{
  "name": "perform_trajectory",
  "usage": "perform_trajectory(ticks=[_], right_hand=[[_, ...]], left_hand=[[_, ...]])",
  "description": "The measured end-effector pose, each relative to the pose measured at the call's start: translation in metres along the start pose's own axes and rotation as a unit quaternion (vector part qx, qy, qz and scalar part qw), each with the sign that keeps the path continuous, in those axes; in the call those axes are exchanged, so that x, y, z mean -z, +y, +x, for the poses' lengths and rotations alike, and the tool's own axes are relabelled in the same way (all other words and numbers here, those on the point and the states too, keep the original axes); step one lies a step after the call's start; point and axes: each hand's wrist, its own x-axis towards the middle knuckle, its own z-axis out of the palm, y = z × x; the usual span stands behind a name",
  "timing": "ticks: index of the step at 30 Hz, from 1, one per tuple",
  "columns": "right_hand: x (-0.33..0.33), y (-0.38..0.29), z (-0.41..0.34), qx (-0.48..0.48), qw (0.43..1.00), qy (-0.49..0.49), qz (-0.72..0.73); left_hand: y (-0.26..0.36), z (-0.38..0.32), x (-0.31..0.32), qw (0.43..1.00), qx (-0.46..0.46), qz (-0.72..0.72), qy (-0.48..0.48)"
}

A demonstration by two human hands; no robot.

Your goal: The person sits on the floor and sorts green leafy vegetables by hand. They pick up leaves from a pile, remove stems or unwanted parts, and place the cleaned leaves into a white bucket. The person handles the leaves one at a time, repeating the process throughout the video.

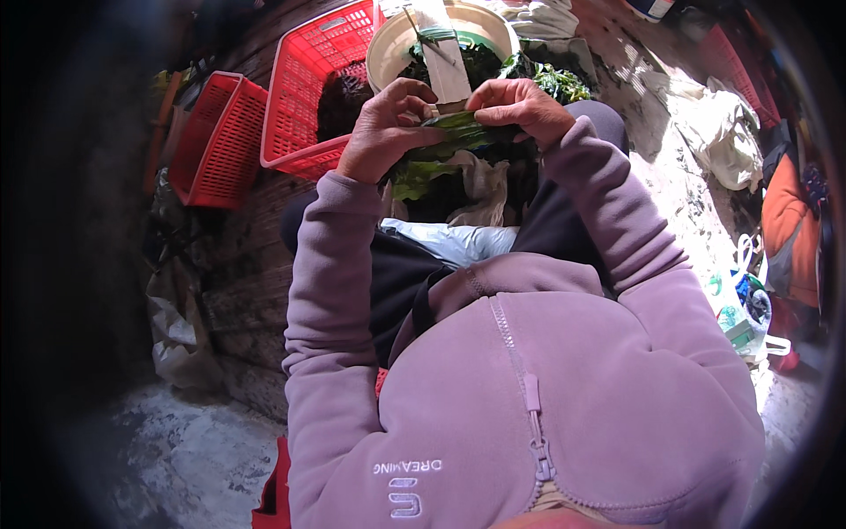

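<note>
A wet-looking strip of green leaf, probably seaweed (462,129), is stretched between my two hands. My left hand (383,129) pinches its left end between thumb and fingers. At the other end, my right hand (522,111) grips it the same way. Just beyond my fingertips, a pale wooden board (444,69) lies across a cream plastic tub (378,56), with a green strand tied around the board. Dark leafy material (481,61) fills part of the tub. Below my hands, more green leaf (423,180) and a pale cloth (482,182) lie between my legs.
A red plastic basket (291,109) holding dark reddish strands (344,99) stands left of the tub. Farther left is a second red basket (221,142). Leafy greens (562,82) lie right of the tub. A white plastic sheet (456,239) covers my lap; a white sack (724,142) lies at right.
</note>
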Motion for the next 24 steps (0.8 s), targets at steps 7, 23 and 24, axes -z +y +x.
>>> perform_trajectory(ticks=[7, 23, 24], right_hand=[[0.006, -0.023, -0.005, -0.012, 0.984, 0.016, -0.179], [-0.007, -0.016, 0.017, 0.017, 0.946, -0.007, -0.324], [-0.008, -0.016, 0.018, 0.006, 0.951, -0.016, -0.310]], left_hand=[[-0.025, 0.001, 0.010, 0.929, -0.214, 0.302, 0.004], [-0.055, -0.003, 0.029, 0.995, -0.078, 0.037, 0.056], [-0.056, -0.003, 0.029, 0.993, -0.096, 0.050, 0.056]])
